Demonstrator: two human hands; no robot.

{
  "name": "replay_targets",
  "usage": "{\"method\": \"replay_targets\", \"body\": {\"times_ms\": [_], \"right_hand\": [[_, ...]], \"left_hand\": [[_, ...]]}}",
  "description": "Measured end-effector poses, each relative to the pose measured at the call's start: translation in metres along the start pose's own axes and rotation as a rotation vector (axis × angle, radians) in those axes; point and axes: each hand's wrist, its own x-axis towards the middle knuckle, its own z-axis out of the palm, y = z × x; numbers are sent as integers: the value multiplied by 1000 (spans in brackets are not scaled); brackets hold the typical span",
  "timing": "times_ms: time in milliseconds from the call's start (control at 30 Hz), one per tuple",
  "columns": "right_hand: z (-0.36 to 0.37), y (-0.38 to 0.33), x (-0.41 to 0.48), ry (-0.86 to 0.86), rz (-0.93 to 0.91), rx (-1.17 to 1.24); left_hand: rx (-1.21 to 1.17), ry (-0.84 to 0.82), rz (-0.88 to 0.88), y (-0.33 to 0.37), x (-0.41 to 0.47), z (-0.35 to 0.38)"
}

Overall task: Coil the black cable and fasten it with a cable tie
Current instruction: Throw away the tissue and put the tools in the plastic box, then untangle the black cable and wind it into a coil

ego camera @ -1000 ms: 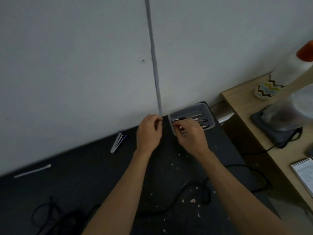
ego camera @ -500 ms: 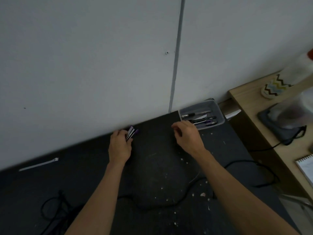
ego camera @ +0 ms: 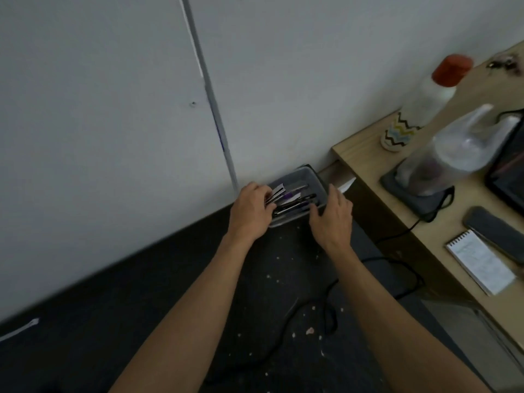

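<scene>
– By the wall, what do the hands do?
– Left hand point(ego camera: 252, 211) grips a small bundle point(ego camera: 276, 192) over the tray point(ego camera: 309, 173). Right hand point(ego camera: 331, 219) is open beside it. Black cable point(ego camera: 329, 307) lies loose on the surface point(ego camera: 141, 293).

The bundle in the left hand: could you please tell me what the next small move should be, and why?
Probably set the bundle in the grey tray and let go: the left hand holds it over the tray's left end, the right hand is open beside it, and the black cable lies uncoiled on the table.
</scene>
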Motion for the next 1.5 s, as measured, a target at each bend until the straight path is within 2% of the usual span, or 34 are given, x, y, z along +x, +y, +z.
{"method": "replay_targets", "body": {"times_ms": [67,300,433,567,633,733,833,900,1000,1133,1233,1333,1433,1500], "right_hand": [[3,6,5,-71,14,69],[-2,8,12,-140,58,216],[-5,7,14,-163,85,209],[-11,11,15,-217,79,228],[-16,7,10,-199,19,186],[-19,-4,-5,-47,-103,-36],[-18,-32,-27,16,-319,-16],[-9,-52,-46,-62,-484,56],[6,-90,-89,-325,-713,114],[28,-130,-161,-620,-962,-6],[45,-154,-217,-850,-1023,-74],[65,-172,-265,-961,-1021,-118],[79,-181,-302,-983,-1003,-134],[90,-188,-328,-981,-990,-131]], "left_hand": [[75,-40,9,11,12,14],[247,-143,79,23,33,39],[216,-143,66,20,28,29],[55,-49,20,4,-10,1],[11,2,-13,-11,-41,-19],[11,-17,-110,-41,-86,-46],[-13,-82,-230,-70,-128,-72],[-15,-89,-313,-87,-158,-89],[-24,-62,-417,-113,-207,-115],[-14,2,-539,-145,-271,-148],[9,73,-641,-172,-319,-172],[87,117,-726,-204,-366,-192],[86,30,-850,-232,-399,-204],[-5,-73,-917,-252,-420,-210]]}}
